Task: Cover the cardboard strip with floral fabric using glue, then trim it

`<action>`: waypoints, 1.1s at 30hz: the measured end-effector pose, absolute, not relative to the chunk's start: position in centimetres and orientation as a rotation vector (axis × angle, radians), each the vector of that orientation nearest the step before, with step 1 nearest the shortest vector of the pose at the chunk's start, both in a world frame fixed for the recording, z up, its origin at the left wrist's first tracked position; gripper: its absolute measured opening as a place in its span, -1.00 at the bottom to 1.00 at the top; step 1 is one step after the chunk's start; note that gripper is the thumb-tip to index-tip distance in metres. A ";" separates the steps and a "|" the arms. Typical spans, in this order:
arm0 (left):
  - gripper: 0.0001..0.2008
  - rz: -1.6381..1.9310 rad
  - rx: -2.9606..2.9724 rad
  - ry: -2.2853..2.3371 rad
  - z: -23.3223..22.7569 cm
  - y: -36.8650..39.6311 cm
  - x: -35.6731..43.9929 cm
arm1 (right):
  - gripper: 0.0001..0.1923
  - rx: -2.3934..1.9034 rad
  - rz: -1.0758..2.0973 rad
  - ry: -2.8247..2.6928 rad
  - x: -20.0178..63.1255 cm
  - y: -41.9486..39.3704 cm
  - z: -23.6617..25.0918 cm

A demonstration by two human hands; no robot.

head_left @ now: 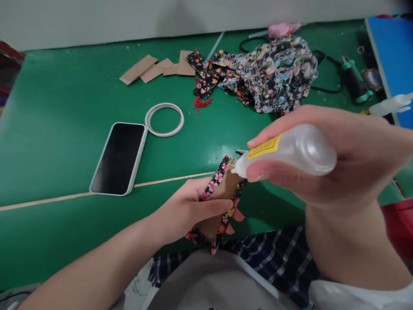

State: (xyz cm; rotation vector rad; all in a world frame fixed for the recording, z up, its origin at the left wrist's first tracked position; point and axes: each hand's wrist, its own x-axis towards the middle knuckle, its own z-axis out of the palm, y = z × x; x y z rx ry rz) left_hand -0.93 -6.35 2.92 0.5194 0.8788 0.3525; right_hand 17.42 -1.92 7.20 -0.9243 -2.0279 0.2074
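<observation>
Glue bottle [290, 150], translucent with a yellow label, lies gripped in the right hand [338, 155], fingers wrapped around its body, nozzle touching the cardboard piece [226, 185] edged with floral fabric. The left hand [190, 206] grasps that piece from below, thumb across its face, just above the near edge of the green table [64, 107]. Beyond lie a phone [118, 157] (screen dark), a tape ring [164, 119] just beside it, cardboard strips [155, 69], a floral cloth heap [274, 73] and a glue gun [353, 79] at the far right.
</observation>
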 end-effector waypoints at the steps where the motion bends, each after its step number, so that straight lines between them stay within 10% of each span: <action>1: -0.90 0.348 0.516 0.886 3.1 -6.3 -0.9 | -0.66 -0.935 0.203 -2.007 17.3 -1.9 7.2; 26: -0.92 0.329 0.554 0.899 2.9 -6.3 -1.1 | -0.61 -1.081 0.412 -1.709 17.3 -1.1 6.0; 33: -0.91 0.326 0.541 0.909 2.7 -6.4 -1.0 | -0.72 -0.842 1.110 -1.229 17.2 0.0 6.1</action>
